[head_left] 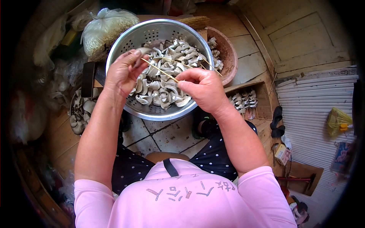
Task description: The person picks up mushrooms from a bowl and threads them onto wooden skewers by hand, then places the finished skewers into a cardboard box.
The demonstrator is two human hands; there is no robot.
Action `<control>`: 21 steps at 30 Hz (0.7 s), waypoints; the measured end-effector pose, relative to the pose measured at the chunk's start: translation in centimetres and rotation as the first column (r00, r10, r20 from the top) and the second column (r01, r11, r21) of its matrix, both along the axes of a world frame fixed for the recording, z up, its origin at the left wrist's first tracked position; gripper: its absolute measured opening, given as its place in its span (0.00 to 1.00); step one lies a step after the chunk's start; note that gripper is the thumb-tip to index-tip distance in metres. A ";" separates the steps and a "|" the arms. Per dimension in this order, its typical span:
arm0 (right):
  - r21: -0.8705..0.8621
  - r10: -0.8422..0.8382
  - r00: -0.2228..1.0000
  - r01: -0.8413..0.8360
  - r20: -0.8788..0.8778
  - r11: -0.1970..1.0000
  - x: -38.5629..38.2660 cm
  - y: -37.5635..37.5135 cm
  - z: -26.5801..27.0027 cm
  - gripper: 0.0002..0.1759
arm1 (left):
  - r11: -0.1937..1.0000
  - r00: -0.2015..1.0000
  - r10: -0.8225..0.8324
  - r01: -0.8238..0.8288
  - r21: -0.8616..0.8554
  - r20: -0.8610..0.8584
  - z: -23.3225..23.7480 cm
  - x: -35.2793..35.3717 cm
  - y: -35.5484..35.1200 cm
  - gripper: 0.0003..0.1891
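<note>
A thin wooden skewer [161, 71] spans the space between my two hands, over a metal colander [119, 45] heaped with torn oyster mushrooms [167, 91]. My right hand [205, 88] pinches the skewer near its lower end between thumb and fingers. At the skewer's other end, my left hand [125, 72] is closed, with a pale mushroom piece [144, 50] at its fingertips. The fingers partly hide the skewer's tip. More skewers [211, 66] lie across the mushrooms on the right side of the colander.
Behind the colander on the right is a pink basin [229, 60] with mushroom pieces. A cardboard box [262, 97] at right holds several filled skewers [245, 100]. Whole mushrooms [78, 114] sit at left, below a bulging plastic bag [106, 32]. Tiled floor [159, 133] shows beneath.
</note>
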State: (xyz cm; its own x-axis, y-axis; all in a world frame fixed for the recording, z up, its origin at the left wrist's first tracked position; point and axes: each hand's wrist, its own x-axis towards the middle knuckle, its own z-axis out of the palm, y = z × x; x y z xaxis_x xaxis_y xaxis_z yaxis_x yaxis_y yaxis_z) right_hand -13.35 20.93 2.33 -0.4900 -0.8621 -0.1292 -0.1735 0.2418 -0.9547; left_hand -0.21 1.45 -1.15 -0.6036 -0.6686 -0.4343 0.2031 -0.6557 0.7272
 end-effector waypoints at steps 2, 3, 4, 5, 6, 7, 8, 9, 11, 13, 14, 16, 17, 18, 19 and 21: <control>-0.003 -0.014 1.000 0.013 -0.009 1.000 0.4 -0.4 -0.2 0.09 | 0.998 0.997 -0.065 0.066 0.000 0.044 0.2 -0.6 1.9 0.13; 0.015 -0.030 0.999 0.030 -0.011 0.999 0.5 -0.6 -0.2 0.10 | 0.993 0.991 -0.121 0.121 -0.002 0.064 0.2 -0.8 2.9 0.14; 0.033 -0.047 0.999 0.047 -0.013 0.998 0.6 -0.7 -0.2 0.11 | 0.987 0.985 -0.160 0.159 0.028 0.066 0.5 -1.1 4.2 0.14; 0.034 -0.047 0.999 0.048 -0.014 0.998 0.6 -0.8 -0.3 0.11 | 0.979 0.978 -0.199 0.195 0.059 0.066 0.8 -1.2 5.3 0.14; 0.054 -0.039 0.998 0.042 -0.040 0.998 0.5 -0.9 -0.4 0.11 | 0.969 0.974 -0.226 0.222 0.106 0.028 0.4 -1.1 5.9 0.15; 0.075 -0.030 0.997 0.035 -0.065 0.997 0.5 -1.0 -0.5 0.11 | 0.969 0.974 -0.226 0.221 0.108 0.027 0.3 -1.2 6.0 0.15; 0.076 -0.029 0.997 0.034 -0.066 0.997 0.4 -1.0 -0.6 0.11 | 0.970 0.974 -0.223 0.219 0.102 0.032 0.2 -1.1 6.0 0.15; 0.072 -0.029 0.995 0.036 -0.096 0.997 0.4 -1.1 -0.8 0.12 | 0.972 0.975 -0.220 0.216 0.096 0.037 0.2 -1.1 5.9 0.15; 0.069 -0.029 0.992 0.038 -0.127 0.997 0.4 -1.3 -0.9 0.12 | 0.971 0.973 -0.229 0.227 0.070 0.016 0.7 -1.0 5.3 0.15; 0.027 -0.073 0.990 0.077 -0.124 0.997 0.5 -1.4 -1.1 0.09 | 0.987 0.985 -0.162 0.162 0.000 0.064 1.1 -1.2 4.3 0.16; 0.028 -0.074 0.990 0.078 -0.123 0.997 0.4 -1.4 -1.0 0.09 | 0.986 0.980 -0.127 0.141 -0.087 0.154 0.7 -1.1 3.1 0.18; 0.035 -0.116 0.987 0.121 -0.115 0.992 0.4 -1.4 -0.6 0.09 | 0.973 0.970 -0.054 0.104 -0.204 0.237 0.3 -0.7 1.4 0.18; 0.035 -0.116 0.987 0.121 -0.115 0.992 0.3 -1.4 -0.6 0.09 | 0.954 0.956 -0.024 0.110 -0.280 0.293 -0.2 -0.4 0.4 0.18; 0.050 -0.114 0.985 0.121 -0.126 0.991 0.2 -1.3 -0.5 0.09 | 0.954 0.956 -0.024 0.110 -0.280 0.293 -0.9 -0.1 -0.5 0.18; 0.065 -0.111 0.984 0.121 -0.138 0.991 0.1 -1.3 -0.4 0.10 | 0.910 0.907 -0.055 0.218 -0.353 0.417 -1.8 0.2 -1.3 0.16; 0.056 -0.113 0.986 0.121 -0.124 0.991 0.3 -1.3 -0.3 0.09 | 0.852 0.841 -0.070 0.330 -0.406 0.537 -3.7 0.6 -1.8 0.14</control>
State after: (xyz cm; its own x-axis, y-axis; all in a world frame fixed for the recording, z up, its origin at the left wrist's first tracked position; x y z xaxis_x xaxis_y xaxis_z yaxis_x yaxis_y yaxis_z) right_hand -13.10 19.66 1.99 -0.6020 -0.7900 -0.1157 -0.2530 0.3262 -0.9108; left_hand 0.36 -0.38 -4.88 -0.5420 -0.7525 -0.3741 -0.3575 -0.1964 0.9130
